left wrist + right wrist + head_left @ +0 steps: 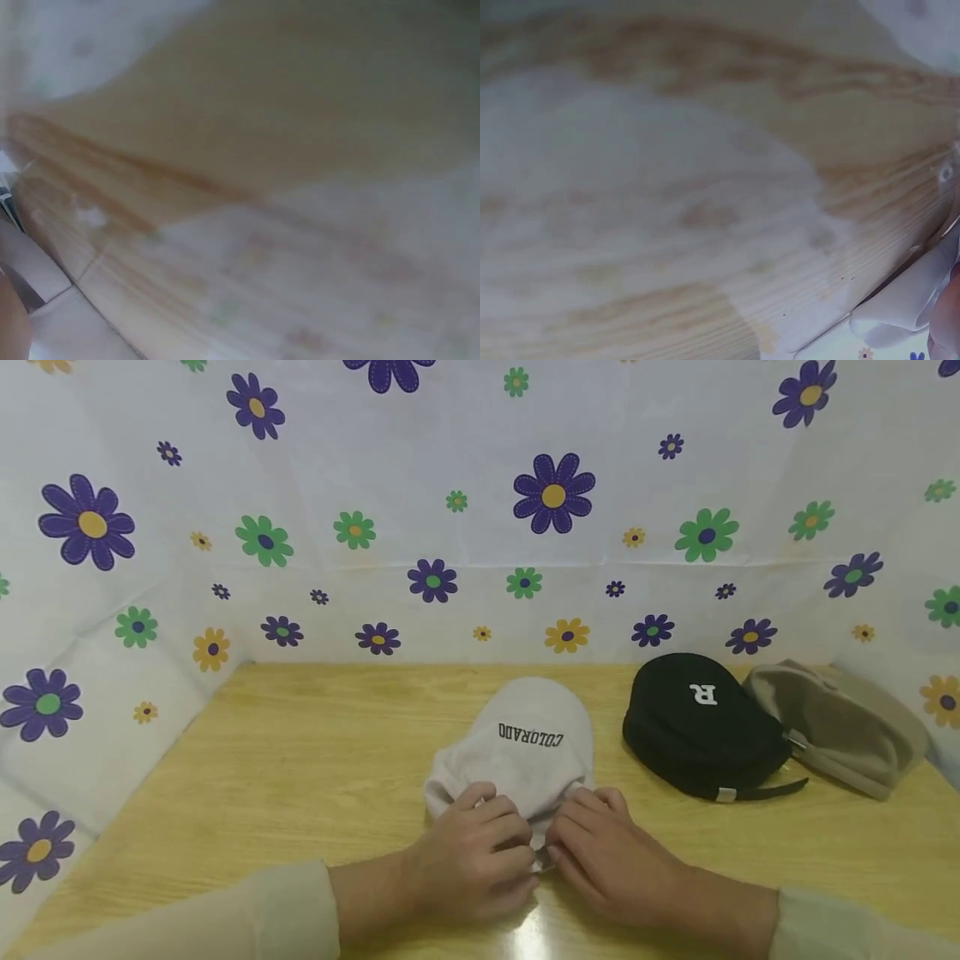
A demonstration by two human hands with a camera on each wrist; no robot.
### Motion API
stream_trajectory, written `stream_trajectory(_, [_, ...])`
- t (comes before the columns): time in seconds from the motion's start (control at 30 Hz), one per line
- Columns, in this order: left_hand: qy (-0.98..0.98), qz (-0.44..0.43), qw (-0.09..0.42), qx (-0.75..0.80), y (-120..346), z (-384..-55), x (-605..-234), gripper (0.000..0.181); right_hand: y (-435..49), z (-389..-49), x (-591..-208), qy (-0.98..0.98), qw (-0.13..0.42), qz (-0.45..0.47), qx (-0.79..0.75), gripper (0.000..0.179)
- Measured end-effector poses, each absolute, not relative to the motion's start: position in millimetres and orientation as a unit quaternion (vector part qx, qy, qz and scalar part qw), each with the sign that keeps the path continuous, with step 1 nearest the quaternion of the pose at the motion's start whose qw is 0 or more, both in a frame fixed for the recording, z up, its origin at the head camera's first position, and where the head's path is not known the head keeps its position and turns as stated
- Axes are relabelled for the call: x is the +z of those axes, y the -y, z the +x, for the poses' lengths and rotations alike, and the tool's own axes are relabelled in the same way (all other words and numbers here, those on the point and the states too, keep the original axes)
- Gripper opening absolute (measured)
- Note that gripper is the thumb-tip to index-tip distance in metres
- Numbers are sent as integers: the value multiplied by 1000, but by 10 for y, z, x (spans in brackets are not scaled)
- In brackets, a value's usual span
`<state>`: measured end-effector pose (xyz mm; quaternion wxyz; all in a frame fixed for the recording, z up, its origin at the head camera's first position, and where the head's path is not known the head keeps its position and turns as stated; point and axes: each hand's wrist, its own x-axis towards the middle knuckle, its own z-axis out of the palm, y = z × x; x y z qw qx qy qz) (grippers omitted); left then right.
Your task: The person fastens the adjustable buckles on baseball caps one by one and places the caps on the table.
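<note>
A pale cap (536, 706) lies on the table in the middle of the head view, its dark COLORADO lettering upside down from here. At its near edge, my left hand (476, 856) pinches the fabric and a short strap (542, 858) with curled fingers. Opposite it, my right hand (611, 852) grips the other side of that edge, the strap running between both hands. Its far end is hidden under the fingers. Both wrist views show mostly blurred table surface. Part of the pale fabric (896, 311) shows at the lower right of the right wrist view.
Right of the pale cap sits a black cap (675, 735) with a white R and a strap trailing toward the right. A beige cap (862, 718) leans against it. The wooden table (300, 752) backs onto a flower-printed cloth (450, 435).
</note>
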<state>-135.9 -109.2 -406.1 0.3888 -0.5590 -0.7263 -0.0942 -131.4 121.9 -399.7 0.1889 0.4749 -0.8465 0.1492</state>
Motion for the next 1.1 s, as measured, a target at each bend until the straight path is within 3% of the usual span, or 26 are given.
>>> stream_trajectory(0.43, [768, -495, 402, -67, 1003, -1321, -4094, 29, -1193, -1301, -4006, 837, 191, 487, 162, 4])
stream_trajectory(0.73, [753, -500, 426, -43, 966, -1317, -4085, 21, -1194, -1312, -4012, 837, 187, 490, 156, 3])
stream_trajectory(1.1, [746, -525, 407, -52, 979, -1322, -4059, 18, -1184, -1320, -4031, 836, 213, 487, 136, 5])
